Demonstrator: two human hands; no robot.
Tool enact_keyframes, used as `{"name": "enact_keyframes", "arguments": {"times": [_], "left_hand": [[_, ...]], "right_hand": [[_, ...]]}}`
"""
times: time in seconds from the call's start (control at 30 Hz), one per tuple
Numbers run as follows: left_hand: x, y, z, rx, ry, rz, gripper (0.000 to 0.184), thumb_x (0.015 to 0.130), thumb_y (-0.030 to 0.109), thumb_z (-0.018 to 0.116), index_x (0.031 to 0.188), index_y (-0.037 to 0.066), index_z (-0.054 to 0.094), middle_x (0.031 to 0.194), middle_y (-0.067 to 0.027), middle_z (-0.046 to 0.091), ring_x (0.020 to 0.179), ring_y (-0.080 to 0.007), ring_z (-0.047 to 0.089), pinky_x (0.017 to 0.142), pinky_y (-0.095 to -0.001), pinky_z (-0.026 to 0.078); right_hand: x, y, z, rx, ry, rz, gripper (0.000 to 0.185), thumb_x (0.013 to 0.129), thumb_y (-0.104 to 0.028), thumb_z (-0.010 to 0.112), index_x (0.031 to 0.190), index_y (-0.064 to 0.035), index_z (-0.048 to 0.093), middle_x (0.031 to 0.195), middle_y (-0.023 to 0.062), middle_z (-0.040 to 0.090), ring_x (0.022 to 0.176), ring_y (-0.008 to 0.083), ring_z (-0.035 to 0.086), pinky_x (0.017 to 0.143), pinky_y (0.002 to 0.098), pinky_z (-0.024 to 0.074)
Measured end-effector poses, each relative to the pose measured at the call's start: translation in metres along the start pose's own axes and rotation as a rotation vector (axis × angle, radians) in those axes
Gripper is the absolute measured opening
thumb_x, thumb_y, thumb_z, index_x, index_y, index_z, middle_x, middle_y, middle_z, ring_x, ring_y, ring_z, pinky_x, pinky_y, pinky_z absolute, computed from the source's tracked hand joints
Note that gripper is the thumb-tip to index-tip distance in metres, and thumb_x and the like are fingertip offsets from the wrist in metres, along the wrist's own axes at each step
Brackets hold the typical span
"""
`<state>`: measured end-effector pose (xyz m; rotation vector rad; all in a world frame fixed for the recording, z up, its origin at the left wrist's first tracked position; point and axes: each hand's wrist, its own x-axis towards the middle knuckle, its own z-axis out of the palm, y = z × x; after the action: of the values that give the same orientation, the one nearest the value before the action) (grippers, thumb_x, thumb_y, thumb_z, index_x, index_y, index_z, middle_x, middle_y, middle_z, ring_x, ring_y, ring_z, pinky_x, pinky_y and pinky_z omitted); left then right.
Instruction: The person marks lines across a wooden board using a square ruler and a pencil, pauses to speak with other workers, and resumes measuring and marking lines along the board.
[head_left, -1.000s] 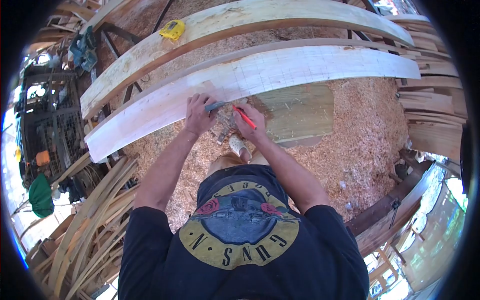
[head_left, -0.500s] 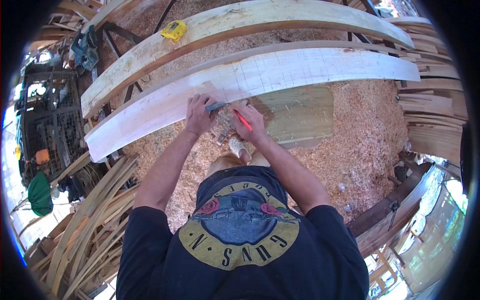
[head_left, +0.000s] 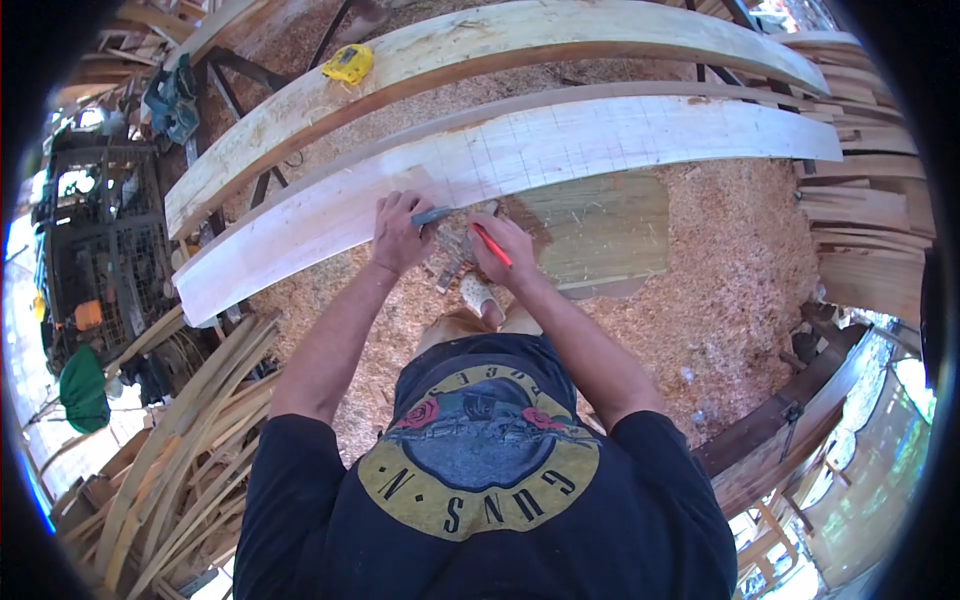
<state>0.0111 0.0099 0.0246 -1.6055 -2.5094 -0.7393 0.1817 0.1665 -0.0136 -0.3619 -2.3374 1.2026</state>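
Note:
A long curved pale plank [head_left: 580,140] crosses in front of me, with several thin lines drawn across its face. At its near edge, my left hand [head_left: 403,232] is closed on a short grey flat-sided tool [head_left: 432,214] whose exact kind I cannot make out. Just right of it, my right hand [head_left: 502,248] grips a red pencil [head_left: 494,246] that slants back over the fingers. The right fingertips are close to the plank's near edge; whether they touch it is unclear.
Behind lies a second curved beam [head_left: 480,40], carrying a yellow tape measure [head_left: 348,64]. Wood shavings [head_left: 730,240] cover the ground around a flat board [head_left: 605,230]. Curved offcuts [head_left: 190,440] are piled at left, stacked planks [head_left: 865,200] at right.
My right hand has shifted slightly right and down, and the red pencil with it. My left hand stays almost in place with the grey tool.

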Motion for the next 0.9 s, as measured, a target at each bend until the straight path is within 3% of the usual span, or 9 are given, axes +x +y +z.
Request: {"name": "enact_keyframes", "arguments": {"times": [0.27, 0.4, 0.57, 0.67, 0.9], "left_hand": [[0.002, 0.001, -0.002, -0.004, -0.001, 0.009, 0.014, 0.088, 0.023, 0.079, 0.099, 0.017, 0.071, 0.098, -0.0042, 0.065, 0.093, -0.0311, 0.061, 0.081, -0.0468, 0.043], [-0.001, -0.003, 0.002, -0.016, 0.007, 0.008, 0.016, 0.086, 0.021, 0.079, 0.099, 0.017, 0.071, 0.099, -0.0050, 0.065, 0.094, -0.0320, 0.061, 0.082, -0.0477, 0.043], [-0.002, -0.003, 0.002, -0.003, -0.017, -0.006, 0.020, 0.082, 0.018, 0.078, 0.100, 0.017, 0.070, 0.101, -0.0068, 0.066, 0.095, -0.0339, 0.061, 0.084, -0.0498, 0.044], [-0.001, -0.002, 0.002, -0.035, 0.008, 0.002, 0.021, 0.081, 0.018, 0.079, 0.100, 0.017, 0.070, 0.101, -0.0068, 0.066, 0.095, -0.0340, 0.061, 0.084, -0.0496, 0.044], [0.000, -0.001, 0.001, -0.011, 0.006, 0.014, 0.018, 0.087, 0.022, 0.079, 0.102, 0.017, 0.072, 0.100, -0.0061, 0.065, 0.096, -0.0331, 0.062, 0.083, -0.0482, 0.044]], "right_hand": [[0.011, -0.002, 0.000, 0.002, -0.002, -0.129, 0.029, 0.090, -0.011, 0.075, 0.118, -0.0088, 0.071, 0.104, 0.0114, 0.076, 0.090, 0.0341, 0.071, 0.080, 0.0433, 0.0576], [0.017, -0.051, -0.036, 0.046, 0.040, -0.137, 0.029, 0.089, -0.006, 0.076, 0.118, -0.0060, 0.073, 0.106, 0.0142, 0.077, 0.090, 0.0357, 0.073, 0.080, 0.0433, 0.0596], [-0.006, -0.022, -0.028, -0.001, -0.008, -0.016, 0.028, 0.091, -0.008, 0.075, 0.119, -0.0074, 0.073, 0.106, 0.0135, 0.077, 0.089, 0.0351, 0.073, 0.080, 0.0431, 0.0595], [-0.006, -0.005, -0.010, -0.046, 0.010, -0.036, 0.027, 0.090, -0.012, 0.075, 0.117, -0.0110, 0.071, 0.094, 0.0111, 0.075, 0.084, 0.0348, 0.070, 0.076, 0.0450, 0.0573], [0.005, 0.010, 0.010, -0.058, -0.017, -0.067, 0.027, 0.091, -0.013, 0.073, 0.118, -0.0107, 0.069, 0.095, 0.0116, 0.074, 0.086, 0.0357, 0.069, 0.076, 0.0460, 0.0559]]}}
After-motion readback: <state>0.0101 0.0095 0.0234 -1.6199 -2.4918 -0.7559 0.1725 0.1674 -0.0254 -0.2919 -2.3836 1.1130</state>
